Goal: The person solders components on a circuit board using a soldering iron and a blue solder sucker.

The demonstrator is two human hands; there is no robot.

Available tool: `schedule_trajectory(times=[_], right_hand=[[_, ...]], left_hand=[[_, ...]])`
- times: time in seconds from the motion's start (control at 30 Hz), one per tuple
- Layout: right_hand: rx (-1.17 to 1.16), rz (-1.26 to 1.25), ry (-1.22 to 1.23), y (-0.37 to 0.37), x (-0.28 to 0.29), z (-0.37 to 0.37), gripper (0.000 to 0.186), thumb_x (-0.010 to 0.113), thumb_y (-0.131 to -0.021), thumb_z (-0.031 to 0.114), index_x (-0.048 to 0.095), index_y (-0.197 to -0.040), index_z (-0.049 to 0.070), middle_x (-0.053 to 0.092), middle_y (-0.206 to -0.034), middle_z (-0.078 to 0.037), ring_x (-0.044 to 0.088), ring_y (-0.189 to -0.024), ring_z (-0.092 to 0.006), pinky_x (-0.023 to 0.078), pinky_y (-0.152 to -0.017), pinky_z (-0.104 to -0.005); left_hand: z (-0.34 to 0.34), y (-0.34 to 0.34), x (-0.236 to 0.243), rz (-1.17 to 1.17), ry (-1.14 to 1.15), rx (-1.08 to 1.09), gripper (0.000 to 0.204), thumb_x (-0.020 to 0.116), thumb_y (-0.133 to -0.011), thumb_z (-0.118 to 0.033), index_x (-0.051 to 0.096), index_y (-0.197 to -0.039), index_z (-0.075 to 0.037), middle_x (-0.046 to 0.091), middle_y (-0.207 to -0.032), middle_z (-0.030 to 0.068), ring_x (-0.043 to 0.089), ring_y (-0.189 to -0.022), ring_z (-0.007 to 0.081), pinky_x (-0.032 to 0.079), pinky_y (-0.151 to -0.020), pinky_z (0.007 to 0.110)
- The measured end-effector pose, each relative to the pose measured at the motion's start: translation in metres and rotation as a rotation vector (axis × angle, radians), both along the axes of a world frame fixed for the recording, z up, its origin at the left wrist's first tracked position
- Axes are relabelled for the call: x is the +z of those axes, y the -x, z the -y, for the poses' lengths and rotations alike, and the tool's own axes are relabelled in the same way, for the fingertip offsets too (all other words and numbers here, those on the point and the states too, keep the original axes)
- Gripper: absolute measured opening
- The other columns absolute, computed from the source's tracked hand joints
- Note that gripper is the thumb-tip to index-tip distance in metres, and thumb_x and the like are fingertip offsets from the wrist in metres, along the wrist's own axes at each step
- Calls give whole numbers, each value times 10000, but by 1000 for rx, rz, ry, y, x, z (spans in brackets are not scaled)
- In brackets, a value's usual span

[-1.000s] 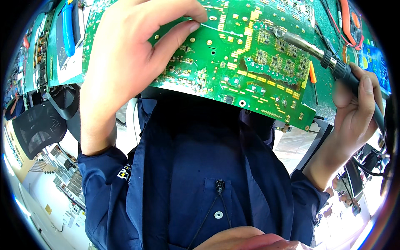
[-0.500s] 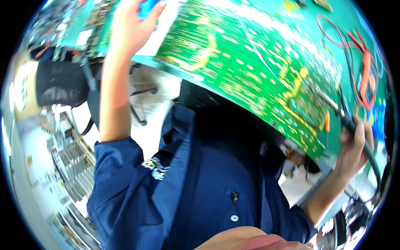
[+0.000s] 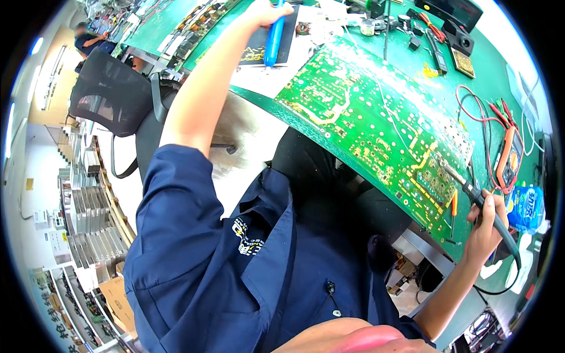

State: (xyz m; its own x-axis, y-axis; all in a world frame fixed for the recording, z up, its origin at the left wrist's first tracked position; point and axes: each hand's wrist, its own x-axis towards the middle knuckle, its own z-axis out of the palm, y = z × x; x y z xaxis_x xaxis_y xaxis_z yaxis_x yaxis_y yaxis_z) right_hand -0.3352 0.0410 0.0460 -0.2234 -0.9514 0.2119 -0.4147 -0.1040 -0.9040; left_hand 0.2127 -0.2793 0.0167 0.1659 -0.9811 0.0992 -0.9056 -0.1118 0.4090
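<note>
At the upper left, my left hand (image 3: 266, 14) is closed round a blue solder sucker (image 3: 273, 44), its narrow tip hanging down over white paper and a dark sheet. My right hand (image 3: 487, 219) grips a soldering iron (image 3: 474, 196) by its black handle. The iron's metal shaft points up and left, its end at a dense cluster of parts near the right end of a large green circuit board (image 3: 359, 132). Whether the tip touches the board I cannot tell. An orange-handled tool (image 3: 454, 203) lies just left of my right hand.
Beyond the board are a soldering station (image 3: 458, 36) and a tip-cleaner tray (image 3: 462, 62). A red multimeter (image 3: 508, 160) with tangled leads and a blue packet (image 3: 525, 207) lie at the right. A black mesh chair (image 3: 112, 88) stands left of the green bench.
The view has shifted, showing more of the bench's far side and all of the solder sucker. My left hand still holds it; the soldering iron stays in my right hand over the same board area.
</note>
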Motion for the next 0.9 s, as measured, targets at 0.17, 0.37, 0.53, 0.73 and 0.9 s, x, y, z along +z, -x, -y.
schedule_trajectory(times=[0.17,0.37,0.53,0.73,0.9], right_hand=[[6,-8,-6,-1,3,3,239,566,-993,181,667,-926,-24,535,-657,-2,493,-584,-69,374,-542,-222],[8,-34,-16,-3,6,2,311,594,-964,259,716,-970,-28,552,-623,-4,508,-594,-66,389,-577,-228],[33,-11,15,-9,8,3,315,609,-956,264,724,-974,-28,558,-614,-4,513,-588,-66,394,-580,-224],[56,-11,-19,0,3,4,345,555,-995,247,693,-1047,-65,566,-654,-27,512,-614,-70,374,-591,-215],[65,31,-13,6,-3,5,331,562,-1006,242,677,-1050,-65,534,-649,-14,476,-598,-57,339,-563,-208]], left_hand=[[-89,3,63,-1550,42,-246,290,630,-962,-194,623,-1182,-5,650,-1187,150,607,-1129,308,452,-1048,433],[-193,87,99,-2040,72,-783,549,637,-904,-492,544,-1072,22,555,-1032,168,527,-1001,325,311,-1068,547],[-219,196,96,-2105,-68,-974,629,487,-959,-563,448,-1145,37,506,-1004,174,546,-991,347,342,-1022,542],[-234,274,60,-1797,422,-923,454,410,-1054,-470,582,-1046,-50,580,-883,79,572,-875,232,439,-922,401],[-229,275,49,-1796,417,-881,460,419,-1053,-469,583,-1047,-39,586,-881,88,577,-878,236,449,-917,399]])
